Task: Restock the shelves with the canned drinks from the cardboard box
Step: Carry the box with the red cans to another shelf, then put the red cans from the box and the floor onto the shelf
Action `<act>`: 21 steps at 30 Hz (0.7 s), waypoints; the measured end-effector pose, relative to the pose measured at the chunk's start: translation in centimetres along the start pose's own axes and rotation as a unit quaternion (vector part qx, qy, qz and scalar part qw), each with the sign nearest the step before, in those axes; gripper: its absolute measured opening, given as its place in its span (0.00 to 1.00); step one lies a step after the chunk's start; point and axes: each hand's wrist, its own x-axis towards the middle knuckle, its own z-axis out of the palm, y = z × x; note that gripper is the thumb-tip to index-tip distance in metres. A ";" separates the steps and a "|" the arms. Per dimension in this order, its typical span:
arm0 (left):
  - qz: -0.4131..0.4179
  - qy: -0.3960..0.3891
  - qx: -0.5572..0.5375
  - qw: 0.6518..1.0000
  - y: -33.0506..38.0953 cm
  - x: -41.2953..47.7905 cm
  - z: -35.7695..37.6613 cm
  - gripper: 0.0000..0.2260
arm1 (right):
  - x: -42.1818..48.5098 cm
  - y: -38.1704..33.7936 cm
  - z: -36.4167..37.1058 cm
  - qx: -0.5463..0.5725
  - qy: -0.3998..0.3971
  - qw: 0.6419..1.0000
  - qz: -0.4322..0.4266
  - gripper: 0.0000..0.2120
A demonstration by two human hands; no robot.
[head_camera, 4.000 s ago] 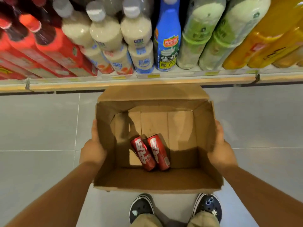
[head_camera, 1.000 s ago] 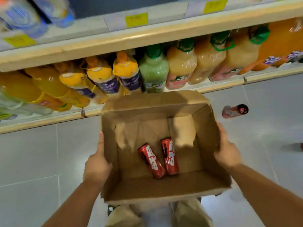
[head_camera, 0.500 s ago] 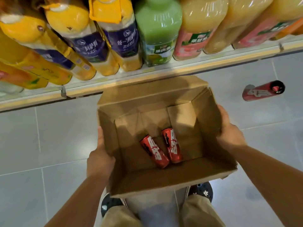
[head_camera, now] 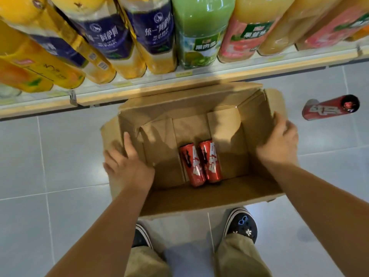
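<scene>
An open cardboard box (head_camera: 201, 198) sits low in front of my feet, just below the bottom shelf (head_camera: 159, 86). Two red cans (head_camera: 200, 162) lie side by side on its bottom. My left hand (head_camera: 127, 166) lies over the box's left wall, thumb inside and fingers spread outside. My right hand (head_camera: 279, 142) lies on the right wall, its fingers stretched over the side flap. A third red can (head_camera: 329, 109) lies on its side on the floor tiles to the right of the box.
The bottom shelf holds large bottles of juice (head_camera: 197, 31) in yellow, green and pink, packed tight along its front. Grey floor tiles (head_camera: 50, 156) stretch left and right of the box. My two dark shoes (head_camera: 241, 224) stand right behind it.
The view has dropped closer to the bottom shelf and the box is lower. Both hands have shifted from flat against the outer walls up onto the walls' rims.
</scene>
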 end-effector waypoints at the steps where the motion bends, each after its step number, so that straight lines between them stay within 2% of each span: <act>1: 0.036 0.035 0.005 0.999 0.9 -0.3 -0.2 0.38 | -0.7 -0.6 0.3 -0.029 0.043 0.998 -0.038 0.36; 3: 0.068 0.026 -0.037 0.997 2.6 -0.6 -0.2 0.33 | -1.9 -1.6 1.6 -0.030 0.084 0.984 -0.154 0.28; 4: 0.057 -0.019 -0.068 0.996 3.2 -0.5 0.3 0.32 | -2.3 -1.9 2.6 -0.025 0.072 0.976 -0.204 0.24; 5: 0.027 -0.085 -0.100 0.991 3.7 -0.3 0.8 0.31 | -2.5 -2.2 3.6 -0.017 0.025 0.976 -0.217 0.22; 7: -0.043 -0.207 -0.165 0.963 4.3 0.5 2.7 0.31 | -2.2 -2.3 6.0 0.010 -0.126 0.984 -0.128 0.25; 8: -0.061 -0.242 -0.185 0.950 4.6 0.8 3.7 0.31 | -1.9 -2.2 7.2 0.013 -0.187 0.979 -0.076 0.28; 10: -0.060 -0.265 -0.210 0.939 5.3 1.2 5.7 0.31 | -1.1 -2.1 9.3 0.025 -0.241 0.970 -0.031 0.32; 15: -0.015 -0.325 -0.245 0.913 6.9 1.8 11.0 0.28 | 1.3 -2.1 14.3 0.066 -0.288 0.955 0.008 0.38; 18: -0.020 -0.309 -0.266 0.913 7.4 2.2 13.1 0.32 | 2.5 -1.3 16.3 0.081 -0.275 0.958 -0.001 0.38; 21: -0.019 -0.288 -0.267 0.919 7.4 2.3 13.5 0.31 | 2.3 -1.1 15.9 0.077 -0.267 0.960 -0.016 0.40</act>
